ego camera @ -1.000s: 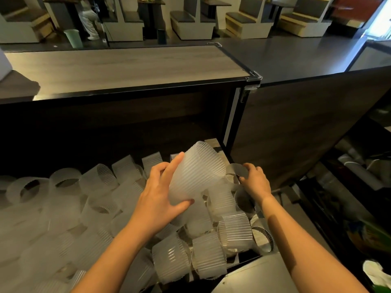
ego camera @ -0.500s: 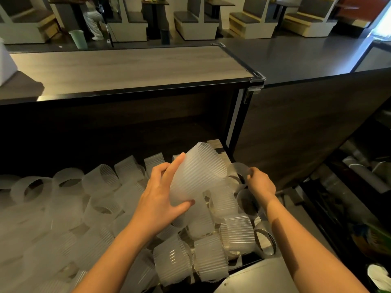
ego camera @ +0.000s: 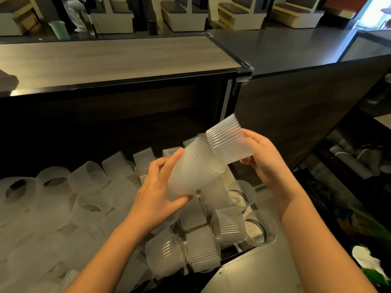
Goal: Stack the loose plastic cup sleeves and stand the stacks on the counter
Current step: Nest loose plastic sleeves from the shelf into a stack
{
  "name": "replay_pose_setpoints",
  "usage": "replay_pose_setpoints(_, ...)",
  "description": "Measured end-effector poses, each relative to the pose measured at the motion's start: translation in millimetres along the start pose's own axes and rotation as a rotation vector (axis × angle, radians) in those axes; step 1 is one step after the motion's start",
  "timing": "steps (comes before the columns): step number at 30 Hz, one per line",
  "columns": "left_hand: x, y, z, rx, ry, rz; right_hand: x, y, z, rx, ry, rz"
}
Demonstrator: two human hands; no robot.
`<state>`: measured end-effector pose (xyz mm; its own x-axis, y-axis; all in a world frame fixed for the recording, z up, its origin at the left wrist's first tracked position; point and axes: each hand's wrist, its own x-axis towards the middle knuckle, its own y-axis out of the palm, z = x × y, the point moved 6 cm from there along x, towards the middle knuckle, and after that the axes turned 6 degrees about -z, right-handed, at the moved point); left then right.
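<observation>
While aloft: one stack, one sleeve.

place: café or restaurant | evidence: booth seats, long service counter, piled cup sleeves

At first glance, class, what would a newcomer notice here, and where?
Two hands meet at centre: the left hand grips a stack of ribbed sleeves, and the right hand holds a single sleeve at its upper end. Below and left sprawls a heap of loose translucent sleeves, under the pale wooden counter.
</observation>
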<state>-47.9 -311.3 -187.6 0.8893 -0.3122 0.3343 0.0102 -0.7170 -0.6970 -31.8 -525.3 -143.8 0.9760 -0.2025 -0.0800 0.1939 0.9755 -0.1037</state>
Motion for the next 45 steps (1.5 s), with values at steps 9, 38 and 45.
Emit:
replay_pose_setpoints(9,-2.3,-0.3,0.0,0.045,-0.018,-0.015,-10.0,7.8,-5.2,-0.185,-0.06,-0.083)
replay_pose_setpoints(38,3.8,9.6,-10.0,0.013,0.047,0.061,6.7,-51.5,-161.0,-1.166,0.331,-0.017)
replay_pose_setpoints(45,2.7,6.5,-10.3,0.005,0.041,0.044,7.6,-63.2,-139.0,-0.962,0.189,-0.226)
